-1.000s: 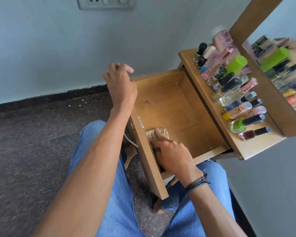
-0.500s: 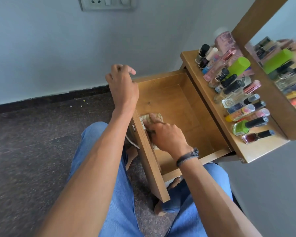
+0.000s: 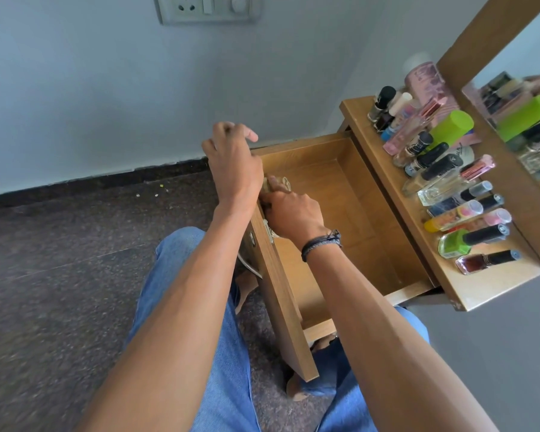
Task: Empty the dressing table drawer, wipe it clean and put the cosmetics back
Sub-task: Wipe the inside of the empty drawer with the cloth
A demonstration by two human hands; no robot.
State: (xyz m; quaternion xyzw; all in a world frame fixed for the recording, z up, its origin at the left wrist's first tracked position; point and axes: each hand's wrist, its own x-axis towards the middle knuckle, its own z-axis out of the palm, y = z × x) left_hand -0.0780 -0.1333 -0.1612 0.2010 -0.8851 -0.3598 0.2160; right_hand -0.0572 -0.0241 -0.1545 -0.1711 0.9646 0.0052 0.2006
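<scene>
- The drawer [image 3: 340, 213] stands pulled right out of the desk [image 3: 468, 294], and its wooden floor shows bare, with no cosmetics left in it.
- A bunched, pale cloth [image 3: 276, 183] is pressed against the inside of the drawer's front panel, up near the far corner. A second ago it sat much lower, near the close end of that panel, so the wipe has travelled along the whole inner face.
- The right hand [image 3: 290, 213] is clenched around that cloth, knuckles up, a dark cord bracelet at the wrist.
- The left hand [image 3: 233, 163] is curled over the top edge of the front panel at the far end, gripping it; it has kept that place while the other hand moved.
- The cosmetics [image 3: 443, 182], nail polishes, slim bottles and a green-capped tube, lie crowded on the desk top, just beside the drawer, under the mirror [image 3: 518, 120].
- To my eye the emptying is done and the wiping is well along, with this stroke at its end; the drawer floor or the other walls may still want a pass, and the putting back has not begun.
</scene>
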